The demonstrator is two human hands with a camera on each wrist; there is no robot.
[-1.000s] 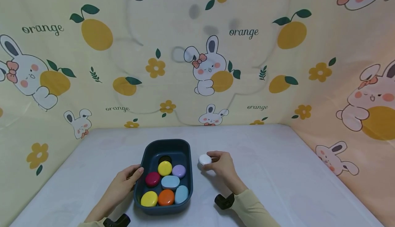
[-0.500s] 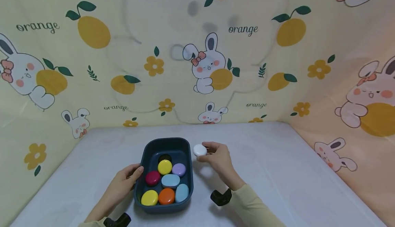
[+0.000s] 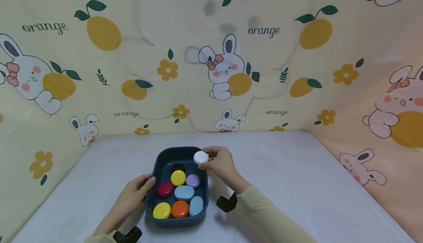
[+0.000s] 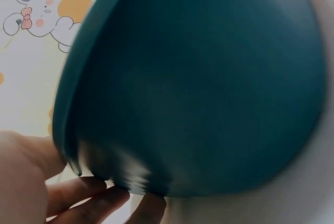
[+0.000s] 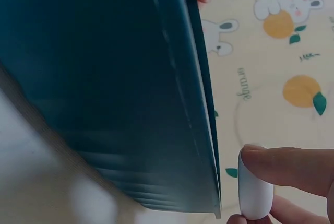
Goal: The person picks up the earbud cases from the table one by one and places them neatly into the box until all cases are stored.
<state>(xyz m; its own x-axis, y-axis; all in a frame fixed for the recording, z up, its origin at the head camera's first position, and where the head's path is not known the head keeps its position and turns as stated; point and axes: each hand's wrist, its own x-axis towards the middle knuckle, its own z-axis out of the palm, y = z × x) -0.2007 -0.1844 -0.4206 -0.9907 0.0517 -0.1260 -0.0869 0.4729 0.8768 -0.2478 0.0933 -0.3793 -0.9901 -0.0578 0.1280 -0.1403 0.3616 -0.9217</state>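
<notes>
A dark blue tray (image 3: 158, 162) sits on the white table and holds several coloured pebble-shaped cases: yellow (image 3: 178, 177), purple (image 3: 192, 180), red (image 3: 165, 189), pale blue (image 3: 184, 192), orange (image 3: 180, 209) and others. My right hand (image 3: 219, 164) pinches a white case (image 3: 200, 157) just above the tray's far right rim; in the right wrist view the white case (image 5: 255, 195) sits between thumb and finger beside the tray wall (image 5: 130, 98). My left hand (image 3: 133, 193) rests against the tray's left side, fingers (image 4: 104, 198) under the tray's rim (image 4: 70, 140).
Cartoon rabbit-and-orange cloth walls (image 3: 211, 59) enclose the table at the back and both sides. Bare white tabletop (image 3: 297, 184) lies to the right of the tray and more to the left (image 3: 82, 184).
My right hand has lifted the white case from the table right of the tray and carried it left, to just over the tray's far right rim. The left hand stayed put.
</notes>
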